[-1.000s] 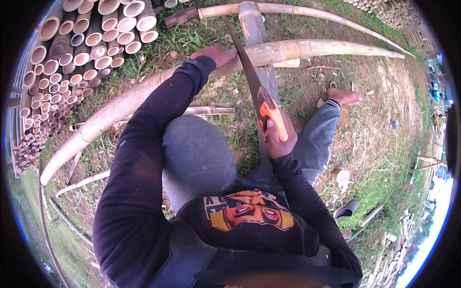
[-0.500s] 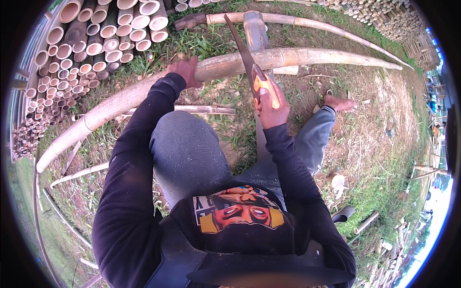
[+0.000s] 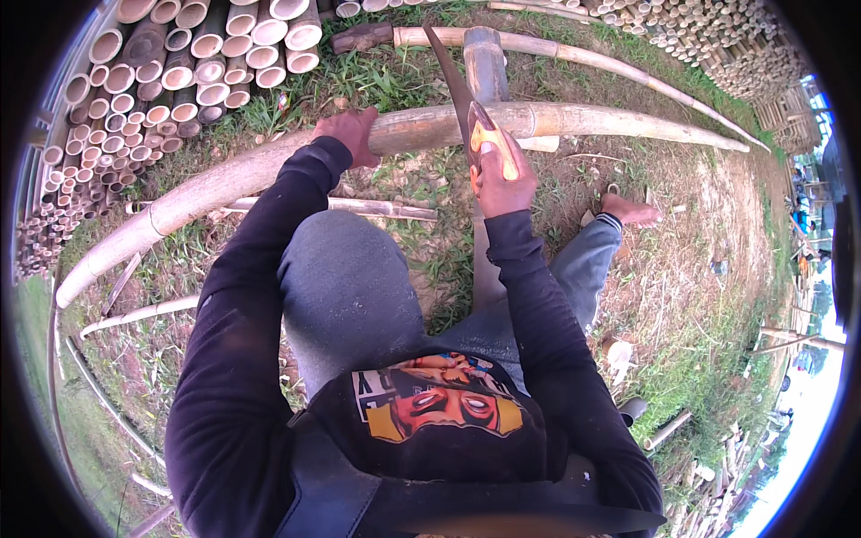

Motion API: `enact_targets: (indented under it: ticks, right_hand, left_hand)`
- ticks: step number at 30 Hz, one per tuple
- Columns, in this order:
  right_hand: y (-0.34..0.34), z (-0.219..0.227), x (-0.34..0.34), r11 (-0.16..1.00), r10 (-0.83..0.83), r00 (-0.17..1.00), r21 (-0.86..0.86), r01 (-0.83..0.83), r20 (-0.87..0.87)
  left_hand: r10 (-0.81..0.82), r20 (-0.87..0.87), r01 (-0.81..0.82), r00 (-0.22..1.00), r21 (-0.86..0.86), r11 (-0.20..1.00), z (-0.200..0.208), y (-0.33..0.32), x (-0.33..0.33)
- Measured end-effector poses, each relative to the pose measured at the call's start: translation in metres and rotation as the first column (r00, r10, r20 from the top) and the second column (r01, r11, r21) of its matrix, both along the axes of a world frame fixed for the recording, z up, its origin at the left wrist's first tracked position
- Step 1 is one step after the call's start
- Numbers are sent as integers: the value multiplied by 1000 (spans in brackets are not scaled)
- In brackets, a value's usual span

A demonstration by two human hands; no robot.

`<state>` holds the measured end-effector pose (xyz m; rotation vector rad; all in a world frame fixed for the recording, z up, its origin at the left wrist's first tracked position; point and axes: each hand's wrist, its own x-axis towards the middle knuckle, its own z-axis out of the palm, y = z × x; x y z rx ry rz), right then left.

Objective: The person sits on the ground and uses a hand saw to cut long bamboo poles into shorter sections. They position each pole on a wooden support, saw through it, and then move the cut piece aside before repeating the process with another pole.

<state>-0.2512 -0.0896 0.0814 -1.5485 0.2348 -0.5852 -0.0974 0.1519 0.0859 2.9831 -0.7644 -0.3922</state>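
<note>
A long, thick bamboo pole (image 3: pixel 596 121) runs crosswise in front of me, bent-looking toward the picture's rim. My left hand (image 3: pixel 350 136) is wrapped over the top of it, left of the middle. In my right hand (image 3: pixel 504 184) is the orange and dark handle of a hand saw (image 3: pixel 456 79). Its blade points away from me and lies across the pole, to the right of my left hand; whether the teeth have cut in cannot be made out. Close to the blade, an upright-looking bamboo post (image 3: pixel 485 67) shows just beyond the pole.
Stacked bamboo poles (image 3: pixel 211 67) show their cut ends at the far left. Another pile (image 3: pixel 717 45) stands at the far right. A second long pole (image 3: pixel 574 52) lies beyond mine, and a thinner bamboo piece (image 3: pixel 377 208) lies near my knee. My bare foot (image 3: pixel 633 209) rests on the grass.
My right hand and the saw have moved slightly away from me along the stroke, with the blade still across the pole. My left hand stays on the bamboo. The view has shifted a little.
</note>
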Motion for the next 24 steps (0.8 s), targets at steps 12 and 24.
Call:
enact_targets:
  ticks: [12,24]
  right_hand:
    - [8,36,-153,983,-69,969,-184,26,-236]
    - [-3,25,-204,997,-34,952,-75,11,-306]
  left_hand:
    - [-19,5,19,1000,-33,999,-16,1,8]
    - [14,-22,-14,1000,-10,1000,3,-2,0]
